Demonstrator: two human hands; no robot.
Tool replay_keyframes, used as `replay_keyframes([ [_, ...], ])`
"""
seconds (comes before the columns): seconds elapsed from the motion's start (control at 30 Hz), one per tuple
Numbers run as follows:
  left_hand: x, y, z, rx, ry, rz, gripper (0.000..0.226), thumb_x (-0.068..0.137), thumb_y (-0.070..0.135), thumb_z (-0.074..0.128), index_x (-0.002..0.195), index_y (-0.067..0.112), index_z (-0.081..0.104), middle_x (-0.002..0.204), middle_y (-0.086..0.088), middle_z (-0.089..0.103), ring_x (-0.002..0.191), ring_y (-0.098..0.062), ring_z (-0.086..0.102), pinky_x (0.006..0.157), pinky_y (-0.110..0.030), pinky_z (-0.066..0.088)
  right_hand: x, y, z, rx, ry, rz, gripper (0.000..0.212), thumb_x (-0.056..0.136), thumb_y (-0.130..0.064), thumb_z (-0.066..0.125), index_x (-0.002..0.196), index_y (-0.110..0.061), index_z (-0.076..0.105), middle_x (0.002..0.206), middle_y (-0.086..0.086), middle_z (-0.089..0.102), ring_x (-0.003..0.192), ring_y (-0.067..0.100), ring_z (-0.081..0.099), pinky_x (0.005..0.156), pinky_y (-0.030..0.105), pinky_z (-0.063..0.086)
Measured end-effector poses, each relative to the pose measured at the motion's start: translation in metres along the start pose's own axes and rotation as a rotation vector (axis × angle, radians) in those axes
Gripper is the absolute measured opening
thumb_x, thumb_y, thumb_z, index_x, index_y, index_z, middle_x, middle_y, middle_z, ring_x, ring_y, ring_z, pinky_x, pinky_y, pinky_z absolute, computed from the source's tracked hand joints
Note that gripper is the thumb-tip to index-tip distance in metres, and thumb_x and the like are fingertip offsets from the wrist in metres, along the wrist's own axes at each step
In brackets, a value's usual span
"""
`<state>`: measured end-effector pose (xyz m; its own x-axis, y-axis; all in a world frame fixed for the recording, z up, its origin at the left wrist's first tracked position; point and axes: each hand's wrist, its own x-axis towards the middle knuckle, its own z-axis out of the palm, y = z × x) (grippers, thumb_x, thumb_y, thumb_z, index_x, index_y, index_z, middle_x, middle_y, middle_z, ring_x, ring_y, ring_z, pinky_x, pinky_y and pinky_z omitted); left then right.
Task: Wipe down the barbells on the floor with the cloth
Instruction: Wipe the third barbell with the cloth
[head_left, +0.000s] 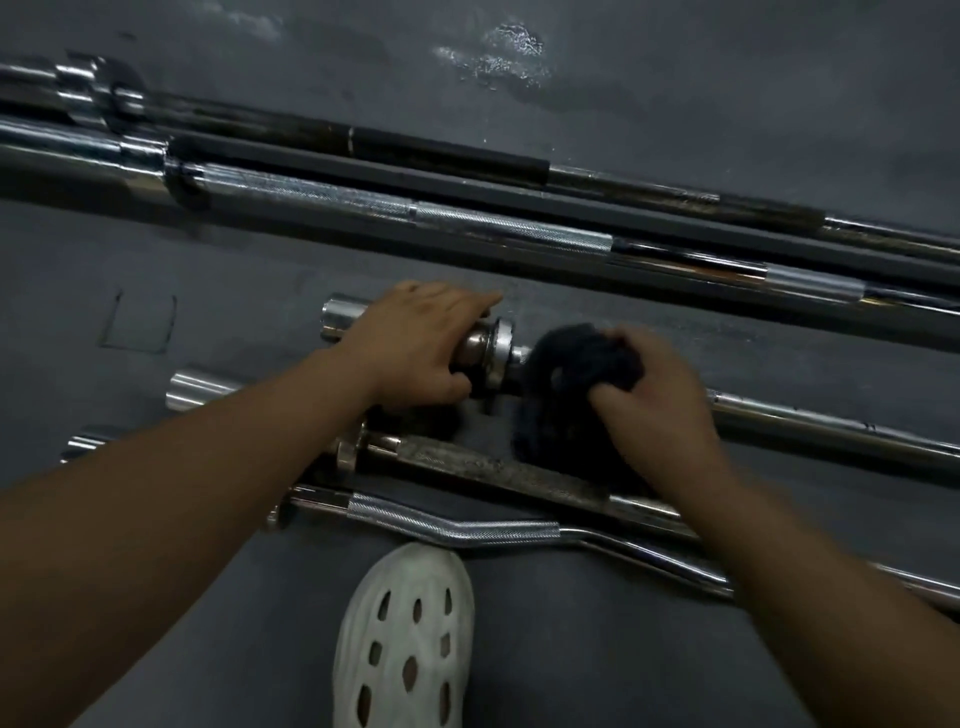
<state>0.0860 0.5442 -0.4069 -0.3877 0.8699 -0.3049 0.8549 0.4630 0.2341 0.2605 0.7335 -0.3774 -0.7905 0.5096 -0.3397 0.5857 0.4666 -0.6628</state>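
Several barbells lie side by side on the dark floor. My left hand (415, 348) grips the chrome sleeve of the nearest straight barbell (831, 431), just left of its collar (498, 348). My right hand (660, 400) is closed on a dark cloth (571, 364) bunched around that bar's shaft, right of the collar. Closer to me lie a rusty straight bar (493, 467) and a curved chrome curl bar (467, 530). Long chrome and black barbells (519, 228) lie further back.
My pale perforated shoe (405, 639) stands on the floor below the curl bar. Two chrome sleeve ends (197, 395) poke out at the left. A shiny wet-looking patch (498, 52) marks the floor at the top.
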Motion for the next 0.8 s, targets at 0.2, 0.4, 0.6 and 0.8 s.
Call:
replay_keyframes([
  [0.2,-0.010,0.007,0.004,-0.014,0.036,-0.031,0.089,0.074,0.057,0.057,0.151,0.019,0.033,0.146,-0.006,0.049,0.133,-0.025,0.046,0.107,-0.041,0.032,-0.023,-0.032,0.047,-0.401,-0.117,-0.279,0.086,0.067,-0.030,0.072,0.147,-0.032,0.041,0.145,0.006,0.046,0.131,0.029,0.044,0.106,0.045,0.042],
  [0.4,-0.041,0.037,0.021,-0.069,-0.001,-0.150,0.094,0.067,0.058,0.041,0.152,0.022,0.029,0.150,-0.003,0.044,0.136,-0.022,0.040,0.111,-0.041,0.020,0.009,0.004,-0.015,-0.302,0.150,-0.001,0.054,0.072,-0.018,0.065,0.126,-0.024,0.059,0.121,0.007,0.063,0.111,0.032,0.058,0.095,0.043,0.049],
  [0.6,-0.063,0.049,0.025,-0.057,0.003,-0.128,0.093,0.068,0.052,0.035,0.153,0.015,0.032,0.154,-0.007,0.038,0.142,-0.025,0.034,0.117,-0.041,0.013,-0.034,-0.012,0.024,-0.542,-0.133,-0.300,0.073,0.062,-0.032,0.074,0.133,-0.023,0.056,0.126,0.003,0.063,0.104,0.030,0.063,0.088,0.041,0.053],
  [0.8,-0.030,0.036,0.013,-0.098,-0.018,-0.156,0.086,0.074,0.062,0.021,0.150,0.023,0.030,0.151,-0.004,0.040,0.139,-0.023,0.033,0.113,-0.043,0.018,-0.035,0.076,-0.071,-0.704,0.064,0.039,0.058,0.064,-0.009,0.077,0.120,-0.013,0.066,0.117,0.015,0.065,0.099,0.041,0.062,0.085,0.049,0.053],
])
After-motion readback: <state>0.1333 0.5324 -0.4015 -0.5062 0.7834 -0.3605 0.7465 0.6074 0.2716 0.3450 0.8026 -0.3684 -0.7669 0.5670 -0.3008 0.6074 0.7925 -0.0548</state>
